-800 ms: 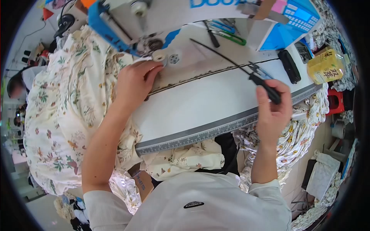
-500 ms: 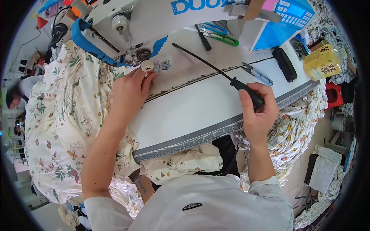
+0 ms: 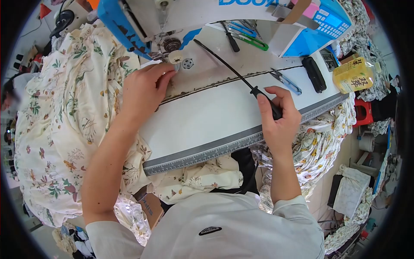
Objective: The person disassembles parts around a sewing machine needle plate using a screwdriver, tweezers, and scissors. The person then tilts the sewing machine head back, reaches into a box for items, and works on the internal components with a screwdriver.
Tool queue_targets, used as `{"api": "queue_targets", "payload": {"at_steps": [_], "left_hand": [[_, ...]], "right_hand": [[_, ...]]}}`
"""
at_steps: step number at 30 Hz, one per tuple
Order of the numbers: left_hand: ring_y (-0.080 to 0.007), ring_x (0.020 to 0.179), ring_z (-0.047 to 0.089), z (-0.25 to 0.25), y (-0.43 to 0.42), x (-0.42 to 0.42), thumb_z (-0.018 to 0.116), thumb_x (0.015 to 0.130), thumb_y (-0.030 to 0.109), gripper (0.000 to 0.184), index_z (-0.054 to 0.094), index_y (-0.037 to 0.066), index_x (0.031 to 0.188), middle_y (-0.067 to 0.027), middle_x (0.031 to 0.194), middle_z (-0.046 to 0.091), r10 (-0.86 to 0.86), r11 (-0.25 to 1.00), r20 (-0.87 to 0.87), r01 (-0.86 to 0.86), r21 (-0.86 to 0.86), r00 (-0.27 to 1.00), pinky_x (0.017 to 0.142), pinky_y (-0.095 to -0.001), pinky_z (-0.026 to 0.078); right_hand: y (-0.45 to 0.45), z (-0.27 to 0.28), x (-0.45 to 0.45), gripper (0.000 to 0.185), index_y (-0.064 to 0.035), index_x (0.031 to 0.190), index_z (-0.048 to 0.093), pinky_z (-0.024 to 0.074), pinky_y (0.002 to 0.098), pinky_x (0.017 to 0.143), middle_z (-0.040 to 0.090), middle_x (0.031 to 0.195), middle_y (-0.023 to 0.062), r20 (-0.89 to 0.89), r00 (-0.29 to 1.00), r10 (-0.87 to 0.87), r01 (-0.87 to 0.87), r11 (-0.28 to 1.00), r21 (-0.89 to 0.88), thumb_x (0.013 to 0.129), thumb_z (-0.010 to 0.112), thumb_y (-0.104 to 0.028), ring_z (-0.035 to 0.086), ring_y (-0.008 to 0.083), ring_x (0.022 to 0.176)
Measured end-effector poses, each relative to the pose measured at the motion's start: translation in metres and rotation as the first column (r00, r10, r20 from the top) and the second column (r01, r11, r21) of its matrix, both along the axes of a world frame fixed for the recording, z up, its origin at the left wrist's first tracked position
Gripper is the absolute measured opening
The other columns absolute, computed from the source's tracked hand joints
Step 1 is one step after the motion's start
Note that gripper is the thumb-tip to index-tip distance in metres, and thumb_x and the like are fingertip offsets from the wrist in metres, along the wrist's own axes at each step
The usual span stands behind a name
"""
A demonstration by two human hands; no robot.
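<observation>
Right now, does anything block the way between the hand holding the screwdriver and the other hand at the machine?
Nothing visible does: only white tabletop and its dark seam lie between the right hand, with its screwdriver, and the left hand. The blue snips lie off to the side.

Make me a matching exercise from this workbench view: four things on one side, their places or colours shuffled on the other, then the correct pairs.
Column one
1. Long black screwdriver
2. Bottle
3. Left hand
4. Ruler strip

Column two
A. Along the near edge of the white table
B. At the lower part of the head of the sewing machine
C. In the right hand
D. Yellow, at the far right

Right pairs
1-C, 2-D, 3-B, 4-A
</observation>
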State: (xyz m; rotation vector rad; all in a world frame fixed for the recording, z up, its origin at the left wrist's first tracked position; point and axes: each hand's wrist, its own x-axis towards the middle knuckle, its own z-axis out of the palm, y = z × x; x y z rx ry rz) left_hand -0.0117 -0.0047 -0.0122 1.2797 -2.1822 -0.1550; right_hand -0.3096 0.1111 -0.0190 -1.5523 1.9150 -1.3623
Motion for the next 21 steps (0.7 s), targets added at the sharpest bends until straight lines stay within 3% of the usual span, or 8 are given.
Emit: {"api": "queue_targets", "payload": {"at_steps": [3,7,11,12,15,21], "left_hand": [[-0.0364,0.071,0.070,-0.004,-0.001,-0.001,0.071,0.099,0.024,0.015,0.073,0.010,0.102,-0.0114,0.083,0.073,0.021,0.997,0.137,-0.011,-0.071,0.990,0.062,-0.0460,0.055],[-0.0364,0.072,0.070,-0.003,0.002,-0.001,0.071,0.099,0.024,0.015,0.074,0.011,0.106,-0.0109,0.081,0.073,0.069,0.996,0.203,-0.058,-0.064,0.977,0.062,-0.0457,0.055],[-0.0353,0.073,0.071,-0.005,0.006,0.002,0.070,0.100,0.026,0.015,0.075,0.013,0.105,-0.0103,0.081,0.073,0.010,0.998,0.036,-0.008,-0.056,0.999,0.062,-0.0447,0.056],[-0.0353,0.073,0.071,-0.007,0.005,0.003,0.070,0.100,0.026,0.015,0.075,0.013,0.105,-0.0103,0.081,0.073,0.027,0.998,0.030,-0.026,-0.054,0.999,0.062,-0.0447,0.056],[-0.0346,0.074,0.071,-0.014,-0.001,0.010,0.070,0.099,0.027,0.017,0.075,0.013,0.107,-0.0101,0.084,0.074,-0.024,0.998,-0.059,0.020,-0.061,0.998,0.063,-0.0443,0.056],[-0.0333,0.075,0.072,-0.010,-0.001,0.002,0.077,0.094,0.020,0.015,0.080,0.013,0.107,-0.0072,0.090,0.077,0.042,0.999,0.040,-0.040,-0.034,0.998,0.065,-0.0415,0.056]], "right_hand": [[-0.005,0.000,0.005,0.030,-0.0057,0.111,0.073,0.0448,0.0324,0.061,0.058,0.072,0.0035,-0.201,0.980,0.009,-0.005,1.000,0.016,0.091,0.085,-0.025,0.055,0.0180,0.064],[-0.012,-0.004,0.007,0.032,-0.0072,0.113,0.074,0.0474,0.0372,0.064,0.058,0.072,0.0053,-0.315,0.949,0.023,-0.046,0.997,-0.064,0.091,0.084,-0.028,0.057,0.0231,0.066],[-0.011,0.001,0.011,0.033,-0.0071,0.115,0.074,0.0480,0.0377,0.065,0.060,0.076,0.0061,-0.386,0.923,0.016,-0.014,1.000,0.008,0.092,0.084,-0.029,0.058,0.0227,0.068],[-0.010,0.003,0.011,0.033,-0.0071,0.115,0.074,0.0480,0.0377,0.065,0.060,0.076,0.0061,-0.391,0.920,0.033,-0.031,0.999,0.009,0.092,0.084,-0.029,0.058,0.0227,0.068],[-0.011,0.008,0.017,0.037,-0.0022,0.121,0.072,0.0379,0.0271,0.060,0.053,0.076,0.0009,-0.300,0.953,0.047,0.003,0.986,0.164,0.097,0.081,-0.029,0.046,0.0091,0.068],[-0.029,0.009,0.033,0.037,-0.0025,0.123,0.072,0.0358,0.0251,0.060,0.052,0.076,-0.0018,-0.189,0.978,0.089,-0.072,0.993,0.097,0.096,0.082,-0.026,0.043,0.0082,0.067]]}}
